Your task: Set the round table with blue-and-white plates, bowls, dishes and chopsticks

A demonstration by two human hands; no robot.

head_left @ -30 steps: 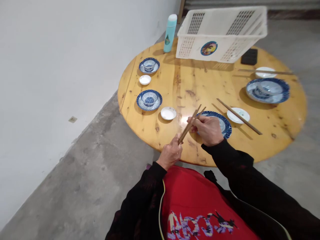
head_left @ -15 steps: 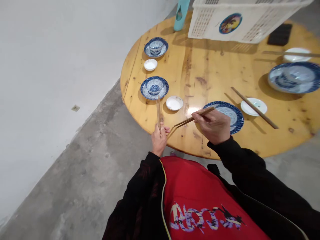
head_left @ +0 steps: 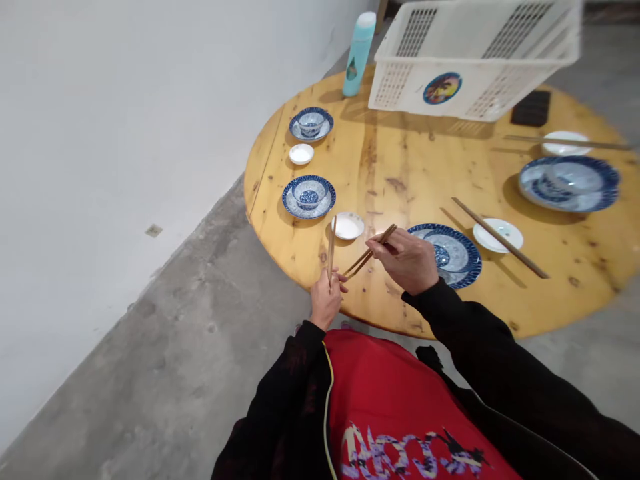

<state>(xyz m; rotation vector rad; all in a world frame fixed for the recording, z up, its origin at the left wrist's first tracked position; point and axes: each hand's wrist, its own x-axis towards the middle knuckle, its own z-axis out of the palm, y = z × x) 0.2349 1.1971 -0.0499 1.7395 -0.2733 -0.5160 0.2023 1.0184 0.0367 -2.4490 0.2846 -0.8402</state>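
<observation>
My left hand (head_left: 326,293) is at the table's near edge, its fingers closed round wooden chopsticks (head_left: 332,245) that point away from me. Their far ends overlap the rim of a small white dish (head_left: 349,226) from this angle; I cannot tell whether they touch it. My right hand (head_left: 406,259) grips another pair of chopsticks (head_left: 363,257), tips slanting down toward my left fingers. Partly hidden behind the right hand is a blue-and-white plate (head_left: 469,257) with a bowl on it. To its right, chopsticks (head_left: 500,237) lie across a white dish (head_left: 514,233).
On the round wooden table (head_left: 390,160), two plates with bowls (head_left: 309,208) and a small dish (head_left: 301,154) stand at the left. Another plate with a bowl (head_left: 605,183) is at the right. A white plastic basket (head_left: 480,87), a turquoise bottle (head_left: 357,60) and a black object (head_left: 531,108) stand farther back.
My right hand has moved left, bringing its chopstick tips close to my left fingers. The chopsticks in my left hand now lean more to the right. The view has tilted up slightly.
</observation>
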